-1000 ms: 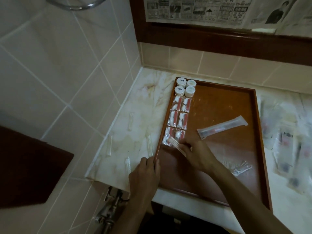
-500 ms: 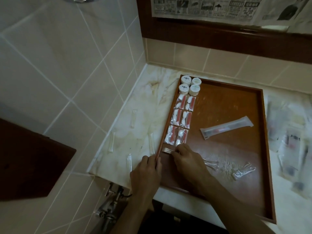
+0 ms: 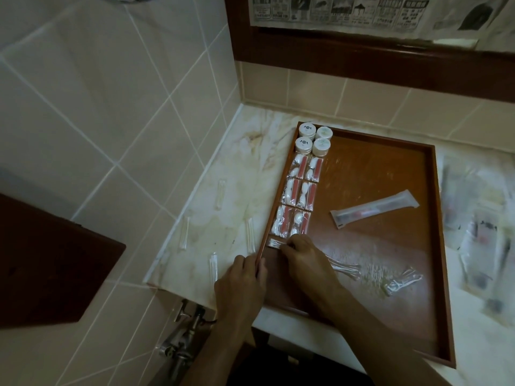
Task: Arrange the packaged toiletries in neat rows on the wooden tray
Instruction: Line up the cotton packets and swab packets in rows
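head view:
surroundings: marble counter (image 3: 231, 190) in a tiled corner, wooden tray (image 3: 434, 207) on it. Dark cabinet (image 3: 50, 263) at 9 o'clock, metal valve (image 3: 184, 335) at 7, newspaper (image 3: 362, 9) along the frame at 12.
in the way: my right hand (image 3: 303, 260) covers the right end of the cotton swab packet (image 3: 274, 243) and part of the clear wrapper (image 3: 345, 267) behind it.
left hand: my left hand (image 3: 241, 282) holds the tray's left rim, fingers curled over the edge, at 7 o'clock of the tray.
right hand: fingertips pinch the cotton swab packet flat on the tray floor, lying crosswise just below the sachets, against the left rim.
writing: newspaper print too small to read. The jar lids carry a printed emblem, not legible.
jars: 4 white-lidded jars (image 3: 313, 137), a 2x2 block at the tray's 11 o'clock corner.
sachets: 6 red-and-white sachets (image 3: 299, 196), 2 columns by 3 rows, straight below the jars.
toothbrush pack: 1 toothbrush pack (image 3: 373, 208), tilted, mid-tray, at 3 o'clock from the sachets.
loose on tray: 1 more crumpled wrapper (image 3: 401, 281) at 4 o'clock.
off tray, left: 5 slim swab packets (image 3: 249, 236) scattered on the counter.
off tray, right: pile of blurred packets (image 3: 479, 227) at 3 o'clock, count unclear.
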